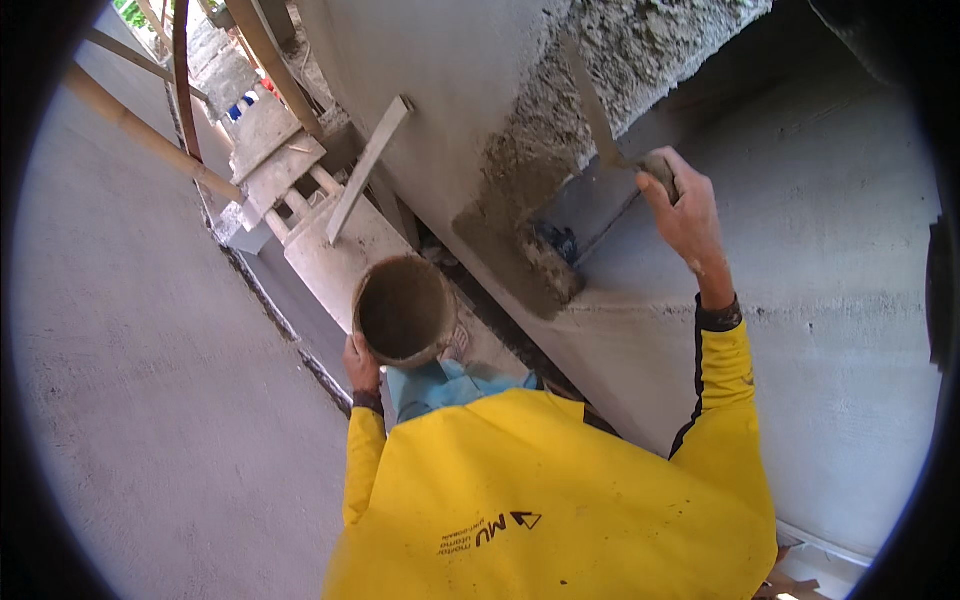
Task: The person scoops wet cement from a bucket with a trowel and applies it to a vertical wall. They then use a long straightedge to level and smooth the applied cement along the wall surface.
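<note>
My left hand point(361, 364) grips the near left side of a round mortar bucket point(448, 335), held tilted in front of my body. Its inside looks grey-brown; how much mortar is in it I cannot tell. My right hand point(688, 212) is raised and closed around the handle of a trowel point(594, 108). The trowel's thin blade points up and away, in front of the rough edge of a wall opening. Darker, wet-looking mortar point(505, 215) covers the lower corner of that edge, while rough, lighter mortar point(640, 55) shows higher up.
Below me runs a narrow walkway of planks point(335, 255) between two grey walls. A loose wooden strip point(368, 170) leans across it. Bamboo poles point(135, 125) stand at the far left. The recess of the opening point(790, 130) lies to the right, above a ledge.
</note>
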Action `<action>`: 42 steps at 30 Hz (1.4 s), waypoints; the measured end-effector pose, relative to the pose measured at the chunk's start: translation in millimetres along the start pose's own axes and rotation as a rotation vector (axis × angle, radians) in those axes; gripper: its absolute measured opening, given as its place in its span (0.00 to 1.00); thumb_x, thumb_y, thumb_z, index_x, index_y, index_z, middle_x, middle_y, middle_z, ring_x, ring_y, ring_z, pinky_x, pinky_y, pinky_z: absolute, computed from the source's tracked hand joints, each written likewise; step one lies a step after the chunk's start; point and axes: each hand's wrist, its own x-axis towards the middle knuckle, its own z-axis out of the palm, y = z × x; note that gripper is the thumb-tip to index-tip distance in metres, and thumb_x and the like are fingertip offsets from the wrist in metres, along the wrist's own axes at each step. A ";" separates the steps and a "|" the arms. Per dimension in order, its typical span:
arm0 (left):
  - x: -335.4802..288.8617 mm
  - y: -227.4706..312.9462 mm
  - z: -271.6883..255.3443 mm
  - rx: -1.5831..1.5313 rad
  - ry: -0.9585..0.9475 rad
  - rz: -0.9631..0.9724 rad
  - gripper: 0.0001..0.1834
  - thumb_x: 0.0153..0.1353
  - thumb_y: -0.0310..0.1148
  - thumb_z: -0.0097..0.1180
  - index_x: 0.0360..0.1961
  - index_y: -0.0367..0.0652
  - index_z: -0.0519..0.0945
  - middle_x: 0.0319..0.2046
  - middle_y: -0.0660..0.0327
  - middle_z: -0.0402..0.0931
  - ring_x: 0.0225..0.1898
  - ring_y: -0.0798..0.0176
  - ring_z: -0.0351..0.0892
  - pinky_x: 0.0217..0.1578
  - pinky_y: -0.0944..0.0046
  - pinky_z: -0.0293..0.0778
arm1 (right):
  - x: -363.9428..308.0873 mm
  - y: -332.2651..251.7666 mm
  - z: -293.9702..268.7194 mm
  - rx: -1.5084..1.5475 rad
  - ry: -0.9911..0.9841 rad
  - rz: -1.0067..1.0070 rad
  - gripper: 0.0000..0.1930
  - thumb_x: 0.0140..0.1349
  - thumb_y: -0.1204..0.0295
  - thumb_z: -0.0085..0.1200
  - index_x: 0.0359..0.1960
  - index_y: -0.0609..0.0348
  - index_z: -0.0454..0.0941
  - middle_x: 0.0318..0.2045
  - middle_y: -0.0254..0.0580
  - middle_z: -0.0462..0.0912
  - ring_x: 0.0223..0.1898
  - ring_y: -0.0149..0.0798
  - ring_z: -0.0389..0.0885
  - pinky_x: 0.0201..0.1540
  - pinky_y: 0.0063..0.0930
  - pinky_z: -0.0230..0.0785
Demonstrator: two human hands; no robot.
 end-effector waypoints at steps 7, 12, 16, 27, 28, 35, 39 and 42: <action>19.1 -0.9 14.4 -0.096 -0.019 0.016 0.24 0.77 0.46 0.45 0.31 0.35 0.72 0.24 0.63 0.69 0.29 0.67 0.65 0.31 0.61 0.67 | 1.2 109.1 118.8 -0.188 -0.358 0.109 0.24 0.64 0.50 0.55 0.49 0.58 0.81 0.44 0.59 0.84 0.49 0.59 0.82 0.52 0.49 0.73; 19.6 -2.0 13.6 -0.099 -0.006 0.034 0.24 0.77 0.46 0.46 0.30 0.35 0.71 0.22 0.62 0.67 0.28 0.67 0.63 0.29 0.59 0.66 | 16.8 132.6 173.5 -0.325 -0.380 0.453 0.25 0.65 0.48 0.54 0.50 0.56 0.81 0.49 0.56 0.84 0.55 0.59 0.80 0.56 0.50 0.72; 15.5 -5.8 12.5 -0.051 0.022 0.054 0.24 0.76 0.46 0.47 0.29 0.35 0.71 0.22 0.60 0.67 0.27 0.66 0.63 0.28 0.59 0.65 | 19.9 116.4 143.1 -0.376 -0.347 0.413 0.23 0.65 0.48 0.54 0.46 0.56 0.81 0.45 0.56 0.85 0.52 0.60 0.81 0.54 0.50 0.73; 30.7 -11.2 16.3 -0.056 0.098 0.083 0.23 0.76 0.46 0.46 0.33 0.35 0.74 0.24 0.54 0.72 0.28 0.61 0.68 0.32 0.56 0.69 | 9.1 63.3 84.8 -0.494 -0.203 0.361 0.21 0.64 0.49 0.54 0.44 0.53 0.82 0.41 0.54 0.86 0.48 0.60 0.83 0.50 0.51 0.73; 30.1 -2.0 17.7 -0.030 0.119 0.096 0.23 0.76 0.46 0.46 0.33 0.35 0.74 0.24 0.53 0.73 0.28 0.59 0.69 0.32 0.55 0.69 | 9.4 59.7 78.6 -0.517 -0.192 0.363 0.21 0.64 0.49 0.54 0.44 0.53 0.82 0.41 0.54 0.86 0.48 0.60 0.83 0.50 0.51 0.73; 38.2 -9.8 27.5 -0.012 0.112 0.048 0.24 0.75 0.48 0.47 0.40 0.34 0.77 0.32 0.46 0.80 0.35 0.47 0.79 0.40 0.53 0.73 | 8.4 25.8 38.4 -0.695 -0.149 0.294 0.20 0.65 0.50 0.54 0.44 0.53 0.80 0.38 0.54 0.86 0.44 0.60 0.84 0.47 0.54 0.74; 39.2 3.1 22.9 -0.027 0.046 0.004 0.24 0.75 0.48 0.46 0.42 0.33 0.78 0.34 0.45 0.80 0.38 0.47 0.80 0.42 0.53 0.74 | 5.3 -8.0 15.7 -0.697 -0.014 0.194 0.18 0.66 0.52 0.55 0.43 0.54 0.79 0.37 0.54 0.86 0.41 0.60 0.84 0.42 0.55 0.74; 40.9 7.4 15.3 -0.015 0.037 -0.003 0.24 0.76 0.48 0.46 0.41 0.33 0.77 0.33 0.45 0.79 0.36 0.48 0.78 0.40 0.53 0.73 | 3.7 -38.4 -0.8 -0.497 -0.021 0.073 0.18 0.66 0.53 0.57 0.43 0.55 0.79 0.33 0.51 0.85 0.36 0.53 0.85 0.37 0.47 0.73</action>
